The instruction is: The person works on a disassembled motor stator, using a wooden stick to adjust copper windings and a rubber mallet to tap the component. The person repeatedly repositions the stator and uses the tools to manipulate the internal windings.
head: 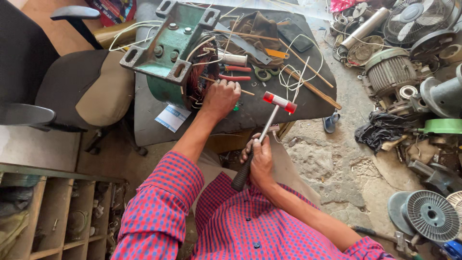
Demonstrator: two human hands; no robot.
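Gripping the black handle of a small mallet (262, 137), the right hand (260, 161) sits near the centre of the view, its fingers (251, 150) wrapped shut around the shaft. The mallet's red-and-white head points toward 1 o'clock and hangs just above the front edge of the dark counter (144, 115), touching nothing that can be made out. The left hand (220, 96), at 11 o'clock from the right hand, rests against the open end of a green motor housing (168, 53); its fingers (230, 85) are curled together at the copper windings (202, 72), but whether they pinch a wire cannot be told.

The motor housing lies on its side on the counter, mounting feet turned up, at 11 o'clock in the view. Just beside the left hand, at 1 o'clock from it, lie red-handled pliers (236, 73) and green-handled scissors (262, 73). White cords (296, 72) and thin wooden sticks (313, 89) sprawl across the counter at 1 o'clock. A paper card (172, 118) lies at the counter's near edge, below the housing.

On the floor at 3 o'clock stand a grey ribbed motor (391, 70), a fan guard (416, 14) and a dark rag (382, 130). An office chair (82, 86) stands at 9 o'clock.
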